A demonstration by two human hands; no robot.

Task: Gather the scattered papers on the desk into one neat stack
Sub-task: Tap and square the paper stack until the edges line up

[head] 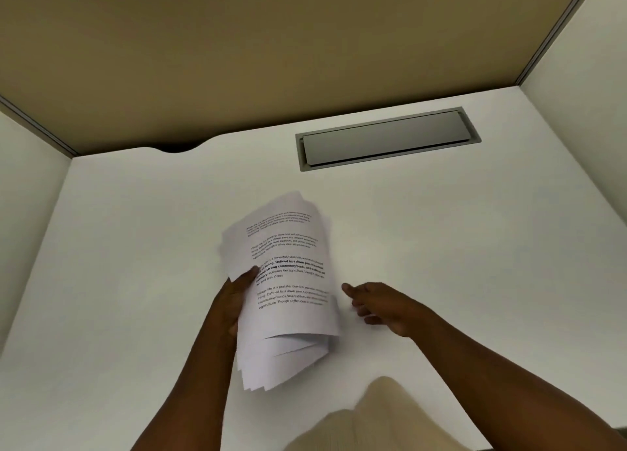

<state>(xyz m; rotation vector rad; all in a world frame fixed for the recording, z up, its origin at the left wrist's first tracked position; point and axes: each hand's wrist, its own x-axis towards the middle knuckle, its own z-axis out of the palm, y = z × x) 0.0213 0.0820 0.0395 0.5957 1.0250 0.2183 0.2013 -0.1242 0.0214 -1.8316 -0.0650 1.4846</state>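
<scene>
A bundle of several white printed papers [288, 281] is lifted above the white desk [135, 247], its sheets fanned and uneven at the lower edge. My left hand [234, 301] grips the bundle on its left side, thumb lying on the top sheet. Just right of the bundle, my right hand [380, 303] hovers with loosely bent fingers pointing toward the papers, apart from them and holding nothing.
A grey cable-access flap [386, 138] is set into the desk at the back right. Tan partition panels [271, 43] wall the back, with white panels at both sides. A cable notch [176, 147] cuts the desk's back edge. Beige clothing [373, 416] shows at the bottom.
</scene>
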